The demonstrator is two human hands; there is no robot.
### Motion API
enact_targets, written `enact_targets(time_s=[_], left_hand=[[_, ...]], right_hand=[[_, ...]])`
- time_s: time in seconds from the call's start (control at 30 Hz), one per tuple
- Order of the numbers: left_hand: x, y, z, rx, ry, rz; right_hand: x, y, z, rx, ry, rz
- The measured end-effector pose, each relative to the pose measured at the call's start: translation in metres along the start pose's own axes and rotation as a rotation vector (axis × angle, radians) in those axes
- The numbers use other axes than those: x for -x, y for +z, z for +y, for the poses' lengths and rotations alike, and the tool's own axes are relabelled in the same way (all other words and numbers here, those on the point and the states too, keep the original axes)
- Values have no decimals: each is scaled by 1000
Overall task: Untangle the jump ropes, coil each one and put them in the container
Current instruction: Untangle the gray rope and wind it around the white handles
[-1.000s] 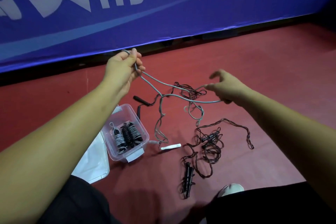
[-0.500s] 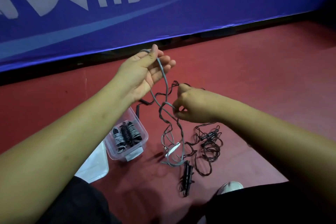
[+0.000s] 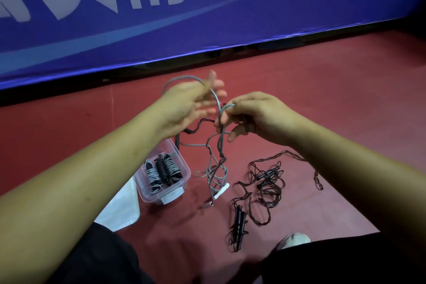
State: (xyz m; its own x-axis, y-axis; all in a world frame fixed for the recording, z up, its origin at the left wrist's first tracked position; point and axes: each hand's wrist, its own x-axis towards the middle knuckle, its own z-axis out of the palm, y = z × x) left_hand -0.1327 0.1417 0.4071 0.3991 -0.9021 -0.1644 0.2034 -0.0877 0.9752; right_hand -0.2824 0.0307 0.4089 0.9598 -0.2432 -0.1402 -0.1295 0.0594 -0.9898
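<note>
A grey jump rope hangs from both hands over the red floor; its white handles lie below. My left hand, blurred, has straight fingers with a grey loop draped over it. My right hand pinches a bend of the grey rope right beside the left. A clear plastic container on the floor at the left holds three coiled ropes. A tangled black rope lies at the right, its black handles near my knee.
A blue banner with white lettering stands along the far floor edge. A white lid or sheet lies beside the container. My shoe tip and dark trouser legs fill the bottom of the view.
My right hand has risen and now meets the left, carrying a bend of grey rope up. The loop over my left hand has widened. The white handles have shifted a little on the floor.
</note>
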Motion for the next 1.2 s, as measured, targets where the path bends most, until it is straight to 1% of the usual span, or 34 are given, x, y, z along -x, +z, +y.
enact_targets(time_s=[0.07,0.1,0.13,0.27,0.4,0.47,0.53,0.63,0.67,0.7,0.77,0.83,0.9,0.97,1.0,1.03,1.1,1.2], left_hand=[[5,5,-11,-161,-35,-149],[5,9,-15,-194,-34,-150],[4,11,-17,-198,-41,-99],[-7,2,-19,-167,-88,194],[-28,-38,-27,-14,-152,410],[-37,-59,-30,84,-195,499],[-41,-72,-32,249,-203,533],[-43,-71,-28,516,-144,483],[-43,-67,-25,544,-123,459],[-42,-63,-22,530,-108,427],[-40,-53,-19,382,-99,339],[-39,-48,-21,190,-74,241],[-41,-52,-27,-107,-3,208],[-42,-55,-32,-408,73,163],[-43,-54,-35,-479,92,147],[-41,-53,-36,-492,99,144],[-37,-45,-34,-365,58,156],[-35,-36,-30,-121,-33,120]], right_hand=[[2,-3,-1,36,18,-20],[3,-4,-1,64,36,-25],[4,-6,-1,94,55,-14],[6,-18,1,136,91,37],[18,-32,-5,171,97,44],[23,-41,-6,188,169,-16],[25,-49,-4,257,322,-72],[28,-55,6,348,489,-205],[29,-54,9,332,506,-218],[29,-54,11,300,497,-191],[25,-53,12,267,417,-86],[19,-52,10,239,379,-8],[17,-52,10,228,395,-33],[18,-51,12,274,448,-111],[19,-51,14,292,474,-164],[20,-51,17,300,489,-219],[23,-49,20,279,489,-278],[24,-49,20,252,402,-182]])
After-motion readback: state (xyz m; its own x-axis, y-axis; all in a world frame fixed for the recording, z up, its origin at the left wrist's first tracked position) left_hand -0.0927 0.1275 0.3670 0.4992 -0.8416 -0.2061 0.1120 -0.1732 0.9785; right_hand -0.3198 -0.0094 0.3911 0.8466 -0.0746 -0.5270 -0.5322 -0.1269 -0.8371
